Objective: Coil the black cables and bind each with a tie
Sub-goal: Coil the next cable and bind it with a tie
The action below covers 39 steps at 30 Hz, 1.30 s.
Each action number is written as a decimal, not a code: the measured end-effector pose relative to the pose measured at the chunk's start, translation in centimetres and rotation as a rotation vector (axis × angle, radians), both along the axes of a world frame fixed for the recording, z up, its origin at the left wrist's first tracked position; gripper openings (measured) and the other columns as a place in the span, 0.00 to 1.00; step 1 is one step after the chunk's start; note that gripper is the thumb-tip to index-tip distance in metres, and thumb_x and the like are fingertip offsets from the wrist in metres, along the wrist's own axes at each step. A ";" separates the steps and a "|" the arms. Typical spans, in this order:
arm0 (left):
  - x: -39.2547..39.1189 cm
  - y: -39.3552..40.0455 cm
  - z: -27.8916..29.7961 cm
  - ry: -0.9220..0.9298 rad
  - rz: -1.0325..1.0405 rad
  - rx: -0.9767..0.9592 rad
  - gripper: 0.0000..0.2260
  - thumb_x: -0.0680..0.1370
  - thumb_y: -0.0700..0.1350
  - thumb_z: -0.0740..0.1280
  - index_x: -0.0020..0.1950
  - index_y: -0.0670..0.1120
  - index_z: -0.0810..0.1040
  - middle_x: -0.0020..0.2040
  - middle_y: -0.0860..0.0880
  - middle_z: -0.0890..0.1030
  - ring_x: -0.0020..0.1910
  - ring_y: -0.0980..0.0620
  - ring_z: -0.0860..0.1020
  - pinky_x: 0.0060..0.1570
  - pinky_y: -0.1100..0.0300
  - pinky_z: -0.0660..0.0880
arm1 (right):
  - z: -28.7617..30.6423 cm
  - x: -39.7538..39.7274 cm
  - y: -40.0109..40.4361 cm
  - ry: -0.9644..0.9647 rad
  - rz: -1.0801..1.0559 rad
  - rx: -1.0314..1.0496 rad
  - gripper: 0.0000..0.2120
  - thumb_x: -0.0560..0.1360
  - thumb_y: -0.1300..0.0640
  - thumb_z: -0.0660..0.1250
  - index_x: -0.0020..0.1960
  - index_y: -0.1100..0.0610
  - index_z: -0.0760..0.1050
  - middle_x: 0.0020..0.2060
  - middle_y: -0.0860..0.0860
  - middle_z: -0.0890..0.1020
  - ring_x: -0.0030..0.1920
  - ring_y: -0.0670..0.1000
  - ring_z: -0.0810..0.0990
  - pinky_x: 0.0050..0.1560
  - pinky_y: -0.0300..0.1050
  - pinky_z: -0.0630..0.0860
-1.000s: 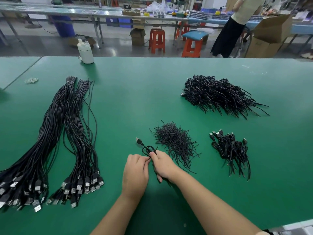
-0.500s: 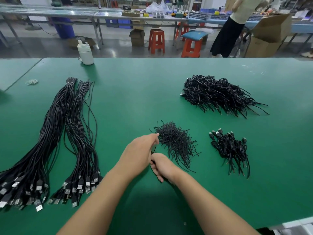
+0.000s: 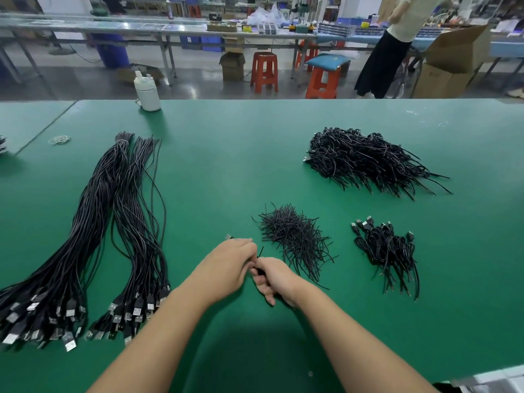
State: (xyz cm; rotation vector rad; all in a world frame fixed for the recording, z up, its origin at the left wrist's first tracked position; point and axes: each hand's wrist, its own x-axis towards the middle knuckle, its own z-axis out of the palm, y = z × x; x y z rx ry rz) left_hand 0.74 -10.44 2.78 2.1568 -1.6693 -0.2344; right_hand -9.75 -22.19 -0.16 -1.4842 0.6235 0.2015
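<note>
My fingers are curled on both sides. My right hand [image 3: 276, 279] is closed around a coiled cable [image 3: 258, 270], nearly all of it hidden in my fist. My left hand [image 3: 231, 265] meets it, pinching at a short black tie [image 3: 260, 252] whose free end sticks up and slightly right between my hands. A connector tip [image 3: 228, 237] pokes out beyond my left knuckles, pointing away and left. The coil's long axis I cannot make out. Just right lies the heap of ties [image 3: 295, 239]; farther right a small pile of bound cables [image 3: 387, 251], a larger pile [image 3: 365, 160] beyond. At left, long uncoiled cables [image 3: 85, 236] run away from me across the green table [image 3: 226, 154], plugs nearest me.
</note>
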 end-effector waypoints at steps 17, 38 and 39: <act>-0.1 -0.5 -1.0 0.368 0.446 0.104 0.07 0.78 0.46 0.67 0.40 0.53 0.76 0.31 0.54 0.76 0.34 0.55 0.73 0.37 0.59 0.70 | -2.3 -2.4 2.8 -0.110 0.094 -0.889 0.13 0.83 0.47 0.52 0.45 0.55 0.65 0.39 0.52 0.75 0.40 0.57 0.73 0.44 0.56 0.72; 0.5 0.8 0.4 0.396 0.323 0.297 0.12 0.76 0.43 0.64 0.52 0.54 0.85 0.49 0.58 0.84 0.50 0.57 0.80 0.52 0.65 0.74 | -2.8 -1.7 2.8 -0.157 0.105 -1.070 0.13 0.82 0.49 0.54 0.41 0.54 0.65 0.35 0.50 0.74 0.39 0.59 0.75 0.39 0.51 0.65; 0.5 0.8 0.4 0.379 0.316 0.303 0.09 0.76 0.46 0.66 0.50 0.55 0.84 0.48 0.59 0.84 0.49 0.58 0.80 0.52 0.64 0.75 | -2.7 -1.6 2.8 -0.148 0.120 -1.069 0.13 0.82 0.50 0.54 0.42 0.55 0.67 0.37 0.52 0.77 0.41 0.60 0.76 0.40 0.52 0.66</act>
